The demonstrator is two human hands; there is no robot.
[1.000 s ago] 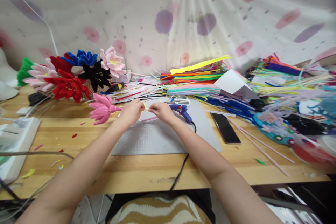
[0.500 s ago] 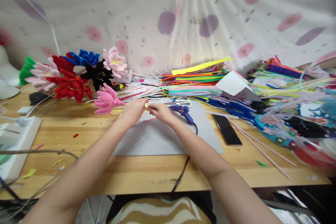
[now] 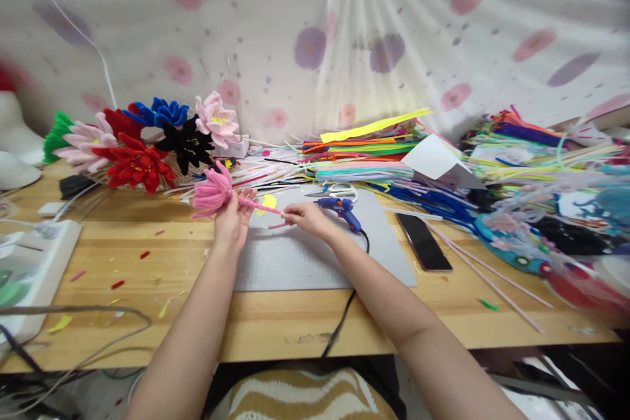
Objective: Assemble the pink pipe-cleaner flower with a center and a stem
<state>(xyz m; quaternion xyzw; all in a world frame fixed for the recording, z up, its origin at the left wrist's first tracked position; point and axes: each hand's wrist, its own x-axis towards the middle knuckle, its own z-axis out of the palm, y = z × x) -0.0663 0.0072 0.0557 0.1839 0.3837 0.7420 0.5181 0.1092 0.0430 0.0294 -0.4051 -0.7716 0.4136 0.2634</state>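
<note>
My left hand (image 3: 231, 220) is closed around the stem just below a pink pipe-cleaner flower (image 3: 211, 191), whose head points up and to the left. My right hand (image 3: 305, 216) pinches the far end of that pink stem (image 3: 263, 208) over the grey cutting mat (image 3: 305, 256). A yellow scrap (image 3: 268, 201) lies on the mat just behind the stem. A blue glue gun (image 3: 342, 209) rests right of my right hand, its black cord running off the table's front edge.
A bunch of finished pipe-cleaner flowers (image 3: 142, 144) lies at the back left. Stacks of coloured pipe cleaners (image 3: 374, 147) fill the back and right. Scissors (image 3: 339, 190), a black phone (image 3: 423, 241), a white power strip (image 3: 34, 262) and loose scraps sit on the wooden table (image 3: 295, 321).
My left hand has turned palm-up and lifted the pink flower off the table, tilting its head upward. My right hand stayed at the stem's end. The camera shifted slightly.
</note>
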